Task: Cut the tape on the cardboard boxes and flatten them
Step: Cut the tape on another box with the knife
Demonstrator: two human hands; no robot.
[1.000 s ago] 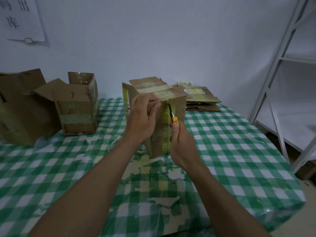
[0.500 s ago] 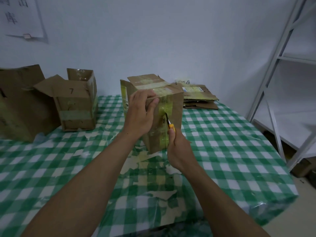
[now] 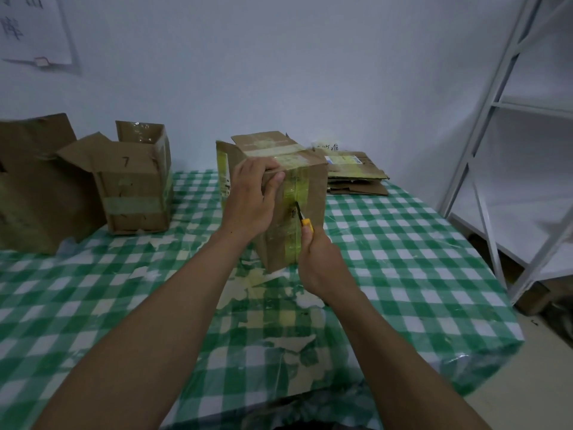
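A brown cardboard box (image 3: 311, 193) stands on the table's middle, its near face crossed by a vertical strip of yellowish tape (image 3: 294, 193). My left hand (image 3: 252, 198) grips the box's top near edge and steadies it. In my right hand (image 3: 317, 259) is a yellow-handled utility knife (image 3: 302, 217), its dark blade touching the tape about halfway down the face. The lower part of the box's near face is partly hidden behind my right hand.
An open box marked "7" (image 3: 136, 184) and a larger box (image 3: 34, 187) stand at the left. Flattened cardboard (image 3: 356, 175) lies stacked at the back. The green checked tablecloth (image 3: 403, 259) carries torn tape scraps. A white metal shelf (image 3: 502, 150) rises at the right.
My right hand has drawn the knife downward along the taped seam, from near the top edge to about mid-height. My left hand has stayed on the box's top.
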